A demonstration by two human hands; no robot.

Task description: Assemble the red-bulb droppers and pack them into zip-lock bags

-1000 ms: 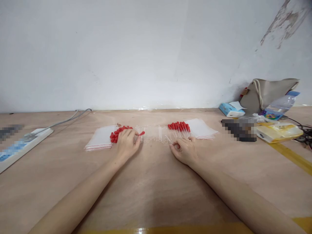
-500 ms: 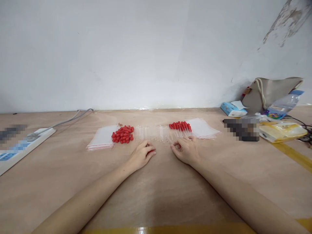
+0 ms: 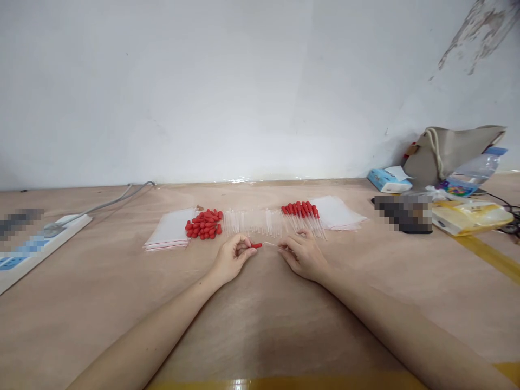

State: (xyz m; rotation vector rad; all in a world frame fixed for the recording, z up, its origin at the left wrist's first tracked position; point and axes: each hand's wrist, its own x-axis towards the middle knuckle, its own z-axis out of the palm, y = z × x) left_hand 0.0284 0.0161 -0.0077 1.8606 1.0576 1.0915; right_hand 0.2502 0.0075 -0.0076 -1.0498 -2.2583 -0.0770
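Observation:
My left hand (image 3: 233, 257) pinches a small red rubber bulb (image 3: 256, 245) whose tip points right. My right hand (image 3: 303, 253) pinches a thin clear tube (image 3: 271, 244) that points left toward the bulb; the two nearly meet between my hands. Behind my left hand lies a heap of loose red bulbs (image 3: 204, 223). A row of clear tubes (image 3: 252, 222) lies in the middle. Behind my right hand lie several tubes with red bulbs fitted (image 3: 303, 212).
Stacks of clear bags lie at the left (image 3: 169, 233) and right (image 3: 337, 213) of the row. A white power strip (image 3: 38, 244) sits far left. A tissue pack (image 3: 388, 180), a beige bag (image 3: 450, 154), a bottle (image 3: 473, 172) and a yellow packet (image 3: 471, 216) crowd the right.
My left hand left the bulb heap with one red bulb and came toward the middle. My right hand lifted a clear tube from the row and turned it toward the bulb.

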